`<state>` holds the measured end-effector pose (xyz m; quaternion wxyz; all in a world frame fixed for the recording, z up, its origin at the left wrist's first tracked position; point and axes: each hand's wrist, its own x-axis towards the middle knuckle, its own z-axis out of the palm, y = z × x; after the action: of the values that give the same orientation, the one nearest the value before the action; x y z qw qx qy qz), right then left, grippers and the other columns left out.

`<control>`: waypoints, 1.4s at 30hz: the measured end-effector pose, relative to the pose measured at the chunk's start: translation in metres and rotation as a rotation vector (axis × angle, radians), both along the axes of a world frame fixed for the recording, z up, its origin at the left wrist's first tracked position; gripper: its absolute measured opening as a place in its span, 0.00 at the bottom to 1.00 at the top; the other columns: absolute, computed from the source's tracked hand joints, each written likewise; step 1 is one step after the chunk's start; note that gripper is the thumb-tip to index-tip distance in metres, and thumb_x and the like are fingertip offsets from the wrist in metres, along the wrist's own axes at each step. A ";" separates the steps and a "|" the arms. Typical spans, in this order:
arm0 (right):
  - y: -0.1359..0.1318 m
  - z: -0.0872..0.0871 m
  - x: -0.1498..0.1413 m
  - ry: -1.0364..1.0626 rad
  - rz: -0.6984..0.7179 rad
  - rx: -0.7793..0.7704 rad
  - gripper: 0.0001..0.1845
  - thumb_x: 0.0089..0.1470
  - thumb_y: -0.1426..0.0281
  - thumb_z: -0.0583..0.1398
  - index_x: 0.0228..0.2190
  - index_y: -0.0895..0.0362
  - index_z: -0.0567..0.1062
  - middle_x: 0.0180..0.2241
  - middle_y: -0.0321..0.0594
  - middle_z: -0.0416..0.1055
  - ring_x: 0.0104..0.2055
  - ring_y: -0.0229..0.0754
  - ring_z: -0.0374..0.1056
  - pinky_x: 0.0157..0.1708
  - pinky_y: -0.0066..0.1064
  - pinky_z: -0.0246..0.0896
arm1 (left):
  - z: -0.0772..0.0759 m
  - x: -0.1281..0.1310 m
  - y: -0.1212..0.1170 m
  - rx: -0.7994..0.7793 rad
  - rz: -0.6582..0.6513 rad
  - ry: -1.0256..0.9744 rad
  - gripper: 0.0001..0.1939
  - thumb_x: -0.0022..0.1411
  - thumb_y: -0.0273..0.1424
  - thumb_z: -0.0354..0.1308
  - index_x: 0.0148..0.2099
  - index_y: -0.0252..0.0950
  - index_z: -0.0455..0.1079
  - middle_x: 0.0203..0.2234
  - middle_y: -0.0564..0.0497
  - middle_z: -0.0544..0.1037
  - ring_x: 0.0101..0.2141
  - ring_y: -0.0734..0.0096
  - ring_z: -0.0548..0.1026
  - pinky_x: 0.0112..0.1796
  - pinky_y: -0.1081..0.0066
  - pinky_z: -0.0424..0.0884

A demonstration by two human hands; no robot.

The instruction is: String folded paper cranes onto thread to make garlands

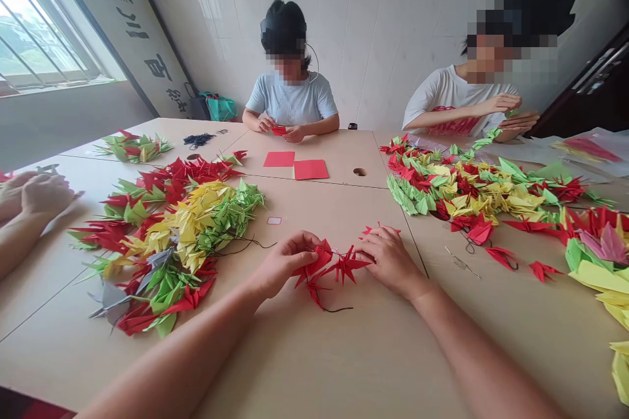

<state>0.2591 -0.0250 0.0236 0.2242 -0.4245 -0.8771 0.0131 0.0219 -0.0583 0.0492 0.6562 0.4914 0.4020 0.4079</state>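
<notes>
Red paper cranes [350, 266] up close, piles of folded colour on both sides
Using the little white label [274, 220] on the table [334, 360] as my marker: far left of it are a co-worker's hands [46, 196], one against the other, and nearer on its left a big heap of red, yellow, green and grey cranes [191, 222]. Beyond the label lie two red paper squares [310, 169]. In front of the label and a bit right, the left hand [292, 263] has thumb and fingers pinched on one of those red paper cranes, dark thread [339, 310] trailing below. Further right of the label, the right hand [390, 258] curls over red points; honestly can't tell if it's gripping. Well right of the label: a thin metal tool [462, 263] and another multicoloured heap [472, 203].
</notes>
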 end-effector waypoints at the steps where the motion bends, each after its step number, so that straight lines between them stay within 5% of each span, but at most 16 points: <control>1: 0.000 0.000 0.001 0.008 -0.006 -0.006 0.09 0.51 0.75 0.57 0.29 0.51 0.77 0.32 0.38 0.76 0.42 0.46 0.65 0.49 0.44 0.53 | 0.000 0.000 0.000 0.000 0.007 -0.003 0.10 0.51 0.32 0.59 0.37 0.36 0.66 0.33 0.49 0.74 0.31 0.74 0.71 0.34 0.73 0.66; 8: 0.004 0.003 0.005 0.201 0.028 -0.035 0.11 0.55 0.71 0.55 0.27 0.52 0.77 0.28 0.38 0.76 0.37 0.44 0.66 0.45 0.41 0.59 | 0.000 0.000 0.003 0.060 0.169 0.105 0.10 0.52 0.33 0.58 0.36 0.34 0.66 0.30 0.50 0.73 0.29 0.75 0.70 0.30 0.75 0.65; 13: 0.006 0.006 0.006 0.328 -0.114 -0.019 0.13 0.56 0.67 0.54 0.24 0.54 0.76 0.24 0.39 0.73 0.33 0.44 0.66 0.39 0.36 0.62 | -0.002 0.001 0.006 0.116 0.303 0.156 0.09 0.53 0.33 0.58 0.36 0.34 0.66 0.29 0.51 0.72 0.28 0.76 0.68 0.28 0.76 0.64; 24: 0.010 -0.001 0.012 0.323 -0.177 0.091 0.10 0.52 0.71 0.55 0.31 0.54 0.77 0.31 0.42 0.76 0.39 0.47 0.68 0.43 0.41 0.61 | -0.003 -0.001 0.008 0.246 0.444 0.218 0.08 0.53 0.33 0.56 0.35 0.35 0.67 0.31 0.51 0.73 0.30 0.75 0.69 0.33 0.74 0.65; 28: 0.009 0.006 0.016 0.424 -0.102 -0.002 0.17 0.45 0.76 0.54 0.37 0.53 0.75 0.42 0.42 0.73 0.49 0.47 0.64 0.50 0.43 0.58 | -0.005 -0.002 0.009 0.215 0.455 0.265 0.07 0.52 0.32 0.55 0.34 0.36 0.67 0.28 0.54 0.72 0.27 0.77 0.67 0.28 0.76 0.64; 31: 0.014 0.010 0.032 0.548 -0.182 -0.114 0.20 0.43 0.78 0.52 0.39 0.55 0.73 0.45 0.43 0.70 0.51 0.46 0.63 0.51 0.41 0.58 | -0.006 -0.002 0.010 0.191 0.462 0.276 0.06 0.50 0.30 0.54 0.34 0.36 0.66 0.26 0.54 0.71 0.25 0.78 0.67 0.26 0.77 0.63; 36: 0.021 0.004 0.057 0.459 -0.235 -0.350 0.21 0.42 0.77 0.53 0.40 0.55 0.73 0.43 0.41 0.73 0.48 0.45 0.67 0.47 0.39 0.61 | -0.010 -0.004 0.013 0.169 0.460 0.282 0.07 0.50 0.30 0.54 0.34 0.36 0.66 0.25 0.55 0.69 0.24 0.78 0.66 0.26 0.77 0.63; 42: 0.023 -0.005 0.059 0.342 -0.302 -0.296 0.11 0.48 0.71 0.54 0.32 0.55 0.75 0.36 0.41 0.76 0.40 0.44 0.71 0.40 0.36 0.65 | -0.014 -0.010 0.018 0.158 0.437 0.241 0.09 0.50 0.33 0.56 0.35 0.35 0.67 0.23 0.56 0.69 0.22 0.79 0.65 0.23 0.78 0.61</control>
<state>0.3177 -0.0016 0.0187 0.3042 -0.5705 -0.7416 0.1792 0.0121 -0.0401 0.0353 0.4592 0.4877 0.5408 0.5087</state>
